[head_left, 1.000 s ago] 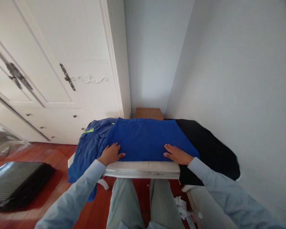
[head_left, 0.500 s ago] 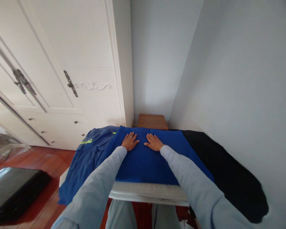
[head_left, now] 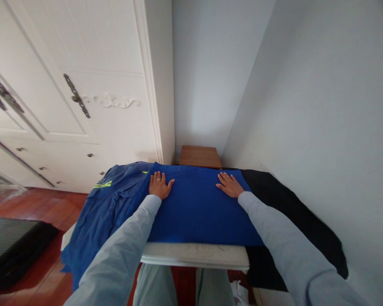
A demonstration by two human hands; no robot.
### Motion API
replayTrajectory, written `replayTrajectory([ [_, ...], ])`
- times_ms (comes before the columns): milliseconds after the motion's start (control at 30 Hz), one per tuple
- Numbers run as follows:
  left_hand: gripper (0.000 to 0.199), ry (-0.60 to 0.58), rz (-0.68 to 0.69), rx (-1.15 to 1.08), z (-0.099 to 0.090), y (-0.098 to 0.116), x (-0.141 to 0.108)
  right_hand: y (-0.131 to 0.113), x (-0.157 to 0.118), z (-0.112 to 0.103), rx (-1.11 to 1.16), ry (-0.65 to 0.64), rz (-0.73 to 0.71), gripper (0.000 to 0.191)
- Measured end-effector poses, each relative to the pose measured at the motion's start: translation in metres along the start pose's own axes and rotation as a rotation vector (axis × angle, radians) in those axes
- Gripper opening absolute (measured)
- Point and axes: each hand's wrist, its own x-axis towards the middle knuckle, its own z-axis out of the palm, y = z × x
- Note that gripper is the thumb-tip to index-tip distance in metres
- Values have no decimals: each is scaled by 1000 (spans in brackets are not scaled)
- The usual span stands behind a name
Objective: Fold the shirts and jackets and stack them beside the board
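Observation:
Bright blue cloth point(head_left: 198, 212) lies flat and smooth over a white table point(head_left: 194, 253). My left hand point(head_left: 159, 185) rests palm down near its left edge, fingers spread, a ring on one finger. Toward the right side of the same cloth, my right hand point(head_left: 230, 184) also lies flat with fingers apart. Left of it, a rumpled darker blue garment point(head_left: 115, 204) with yellow-green stripes hangs over the table's left end. Black fabric point(head_left: 293, 212) spreads out on the right, partly beneath the blue cloth and behind my right sleeve.
A white wardrobe point(head_left: 115, 51) with dark metal handles stands at the back left. Behind the table is a brown wooden box-like piece point(head_left: 200, 156), set in the corner by grey walls point(head_left: 322, 106). A dark ribbed item point(head_left: 15, 250) lies on the reddish wooden floor point(head_left: 64, 208).
My hands have slid apart over the blue cloth, the left one leftward and the right one rightward. The camera view has shifted slightly.

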Motion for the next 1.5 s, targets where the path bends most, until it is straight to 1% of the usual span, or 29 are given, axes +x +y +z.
replayTrajectory([
  [133, 83, 1, -44, 2, -1, -8, -2, 41, -24, -1, -6, -45, 151, 90],
  [233, 82, -1, -59, 5, -1, -8, -3, 58, -38, -2, -8, -49, 201, 89],
  [333, 81, -3, -58, 12, -1, -6, -3, 61, -41, -5, -18, -64, 226, 89],
  [433, 80, -14, -61, 17, -2, -4, -5, 46, -27, -12, -51, -104, 279, 91],
  [500, 79, -16, -71, 20, -3, -3, -5, 23, -11, -18, -73, -56, 252, 91],
  [533, 79, -15, -73, 22, -3, -3, -5, 6, -2, -21, -73, -6, 198, 90],
  [600, 79, -7, -71, 24, -3, -2, -6, -38, 19, -22, -43, 111, 13, 85],
  [633, 79, -2, -68, 24, -3, -2, -6, -65, 31, -21, -17, 132, -98, 81],
  [700, 78, 6, -63, 26, -3, -3, -7, -121, 53, -14, 21, 149, -298, 76],
  [767, 77, 16, -58, 27, -2, -4, -7, -172, 74, -4, 40, 128, -425, 74],
  [800, 74, 23, -55, 26, -1, -4, -7, -192, 83, 1, 49, 112, -468, 72],
  [833, 71, 30, -52, 25, 0, -5, -8, -208, 91, 6, 56, 98, -489, 71],
  [867, 68, 38, -47, 22, 1, -6, -8, -218, 98, 9, 63, 86, -501, 72],
  [900, 65, 47, -42, 19, 2, -7, -8, -223, 104, 12, 70, 77, -509, 73],
  [933, 64, 54, -38, 15, 3, -7, -8, -223, 110, 13, 76, 70, -513, 75],
  [1000, 65, 64, -36, 7, 4, -8, -9, -211, 118, 12, 79, 62, -511, 78],
  [1067, 68, 66, -38, 2, 4, -7, -9, -191, 124, 8, 74, 57, -468, 78],
  [1200, 70, 40, -40, -5, 2, -6, -9, -146, 128, -1, 66, 16, -307, 82],
  [1333, 71, 16, -41, -9, 0, -6, -8, -102, 120, -5, 47, -18, -168, 84],
  [1500, 70, 17, -42, -3, 0, -6, -8, -44, 94, -6, 29, -36, 32, 87],
])
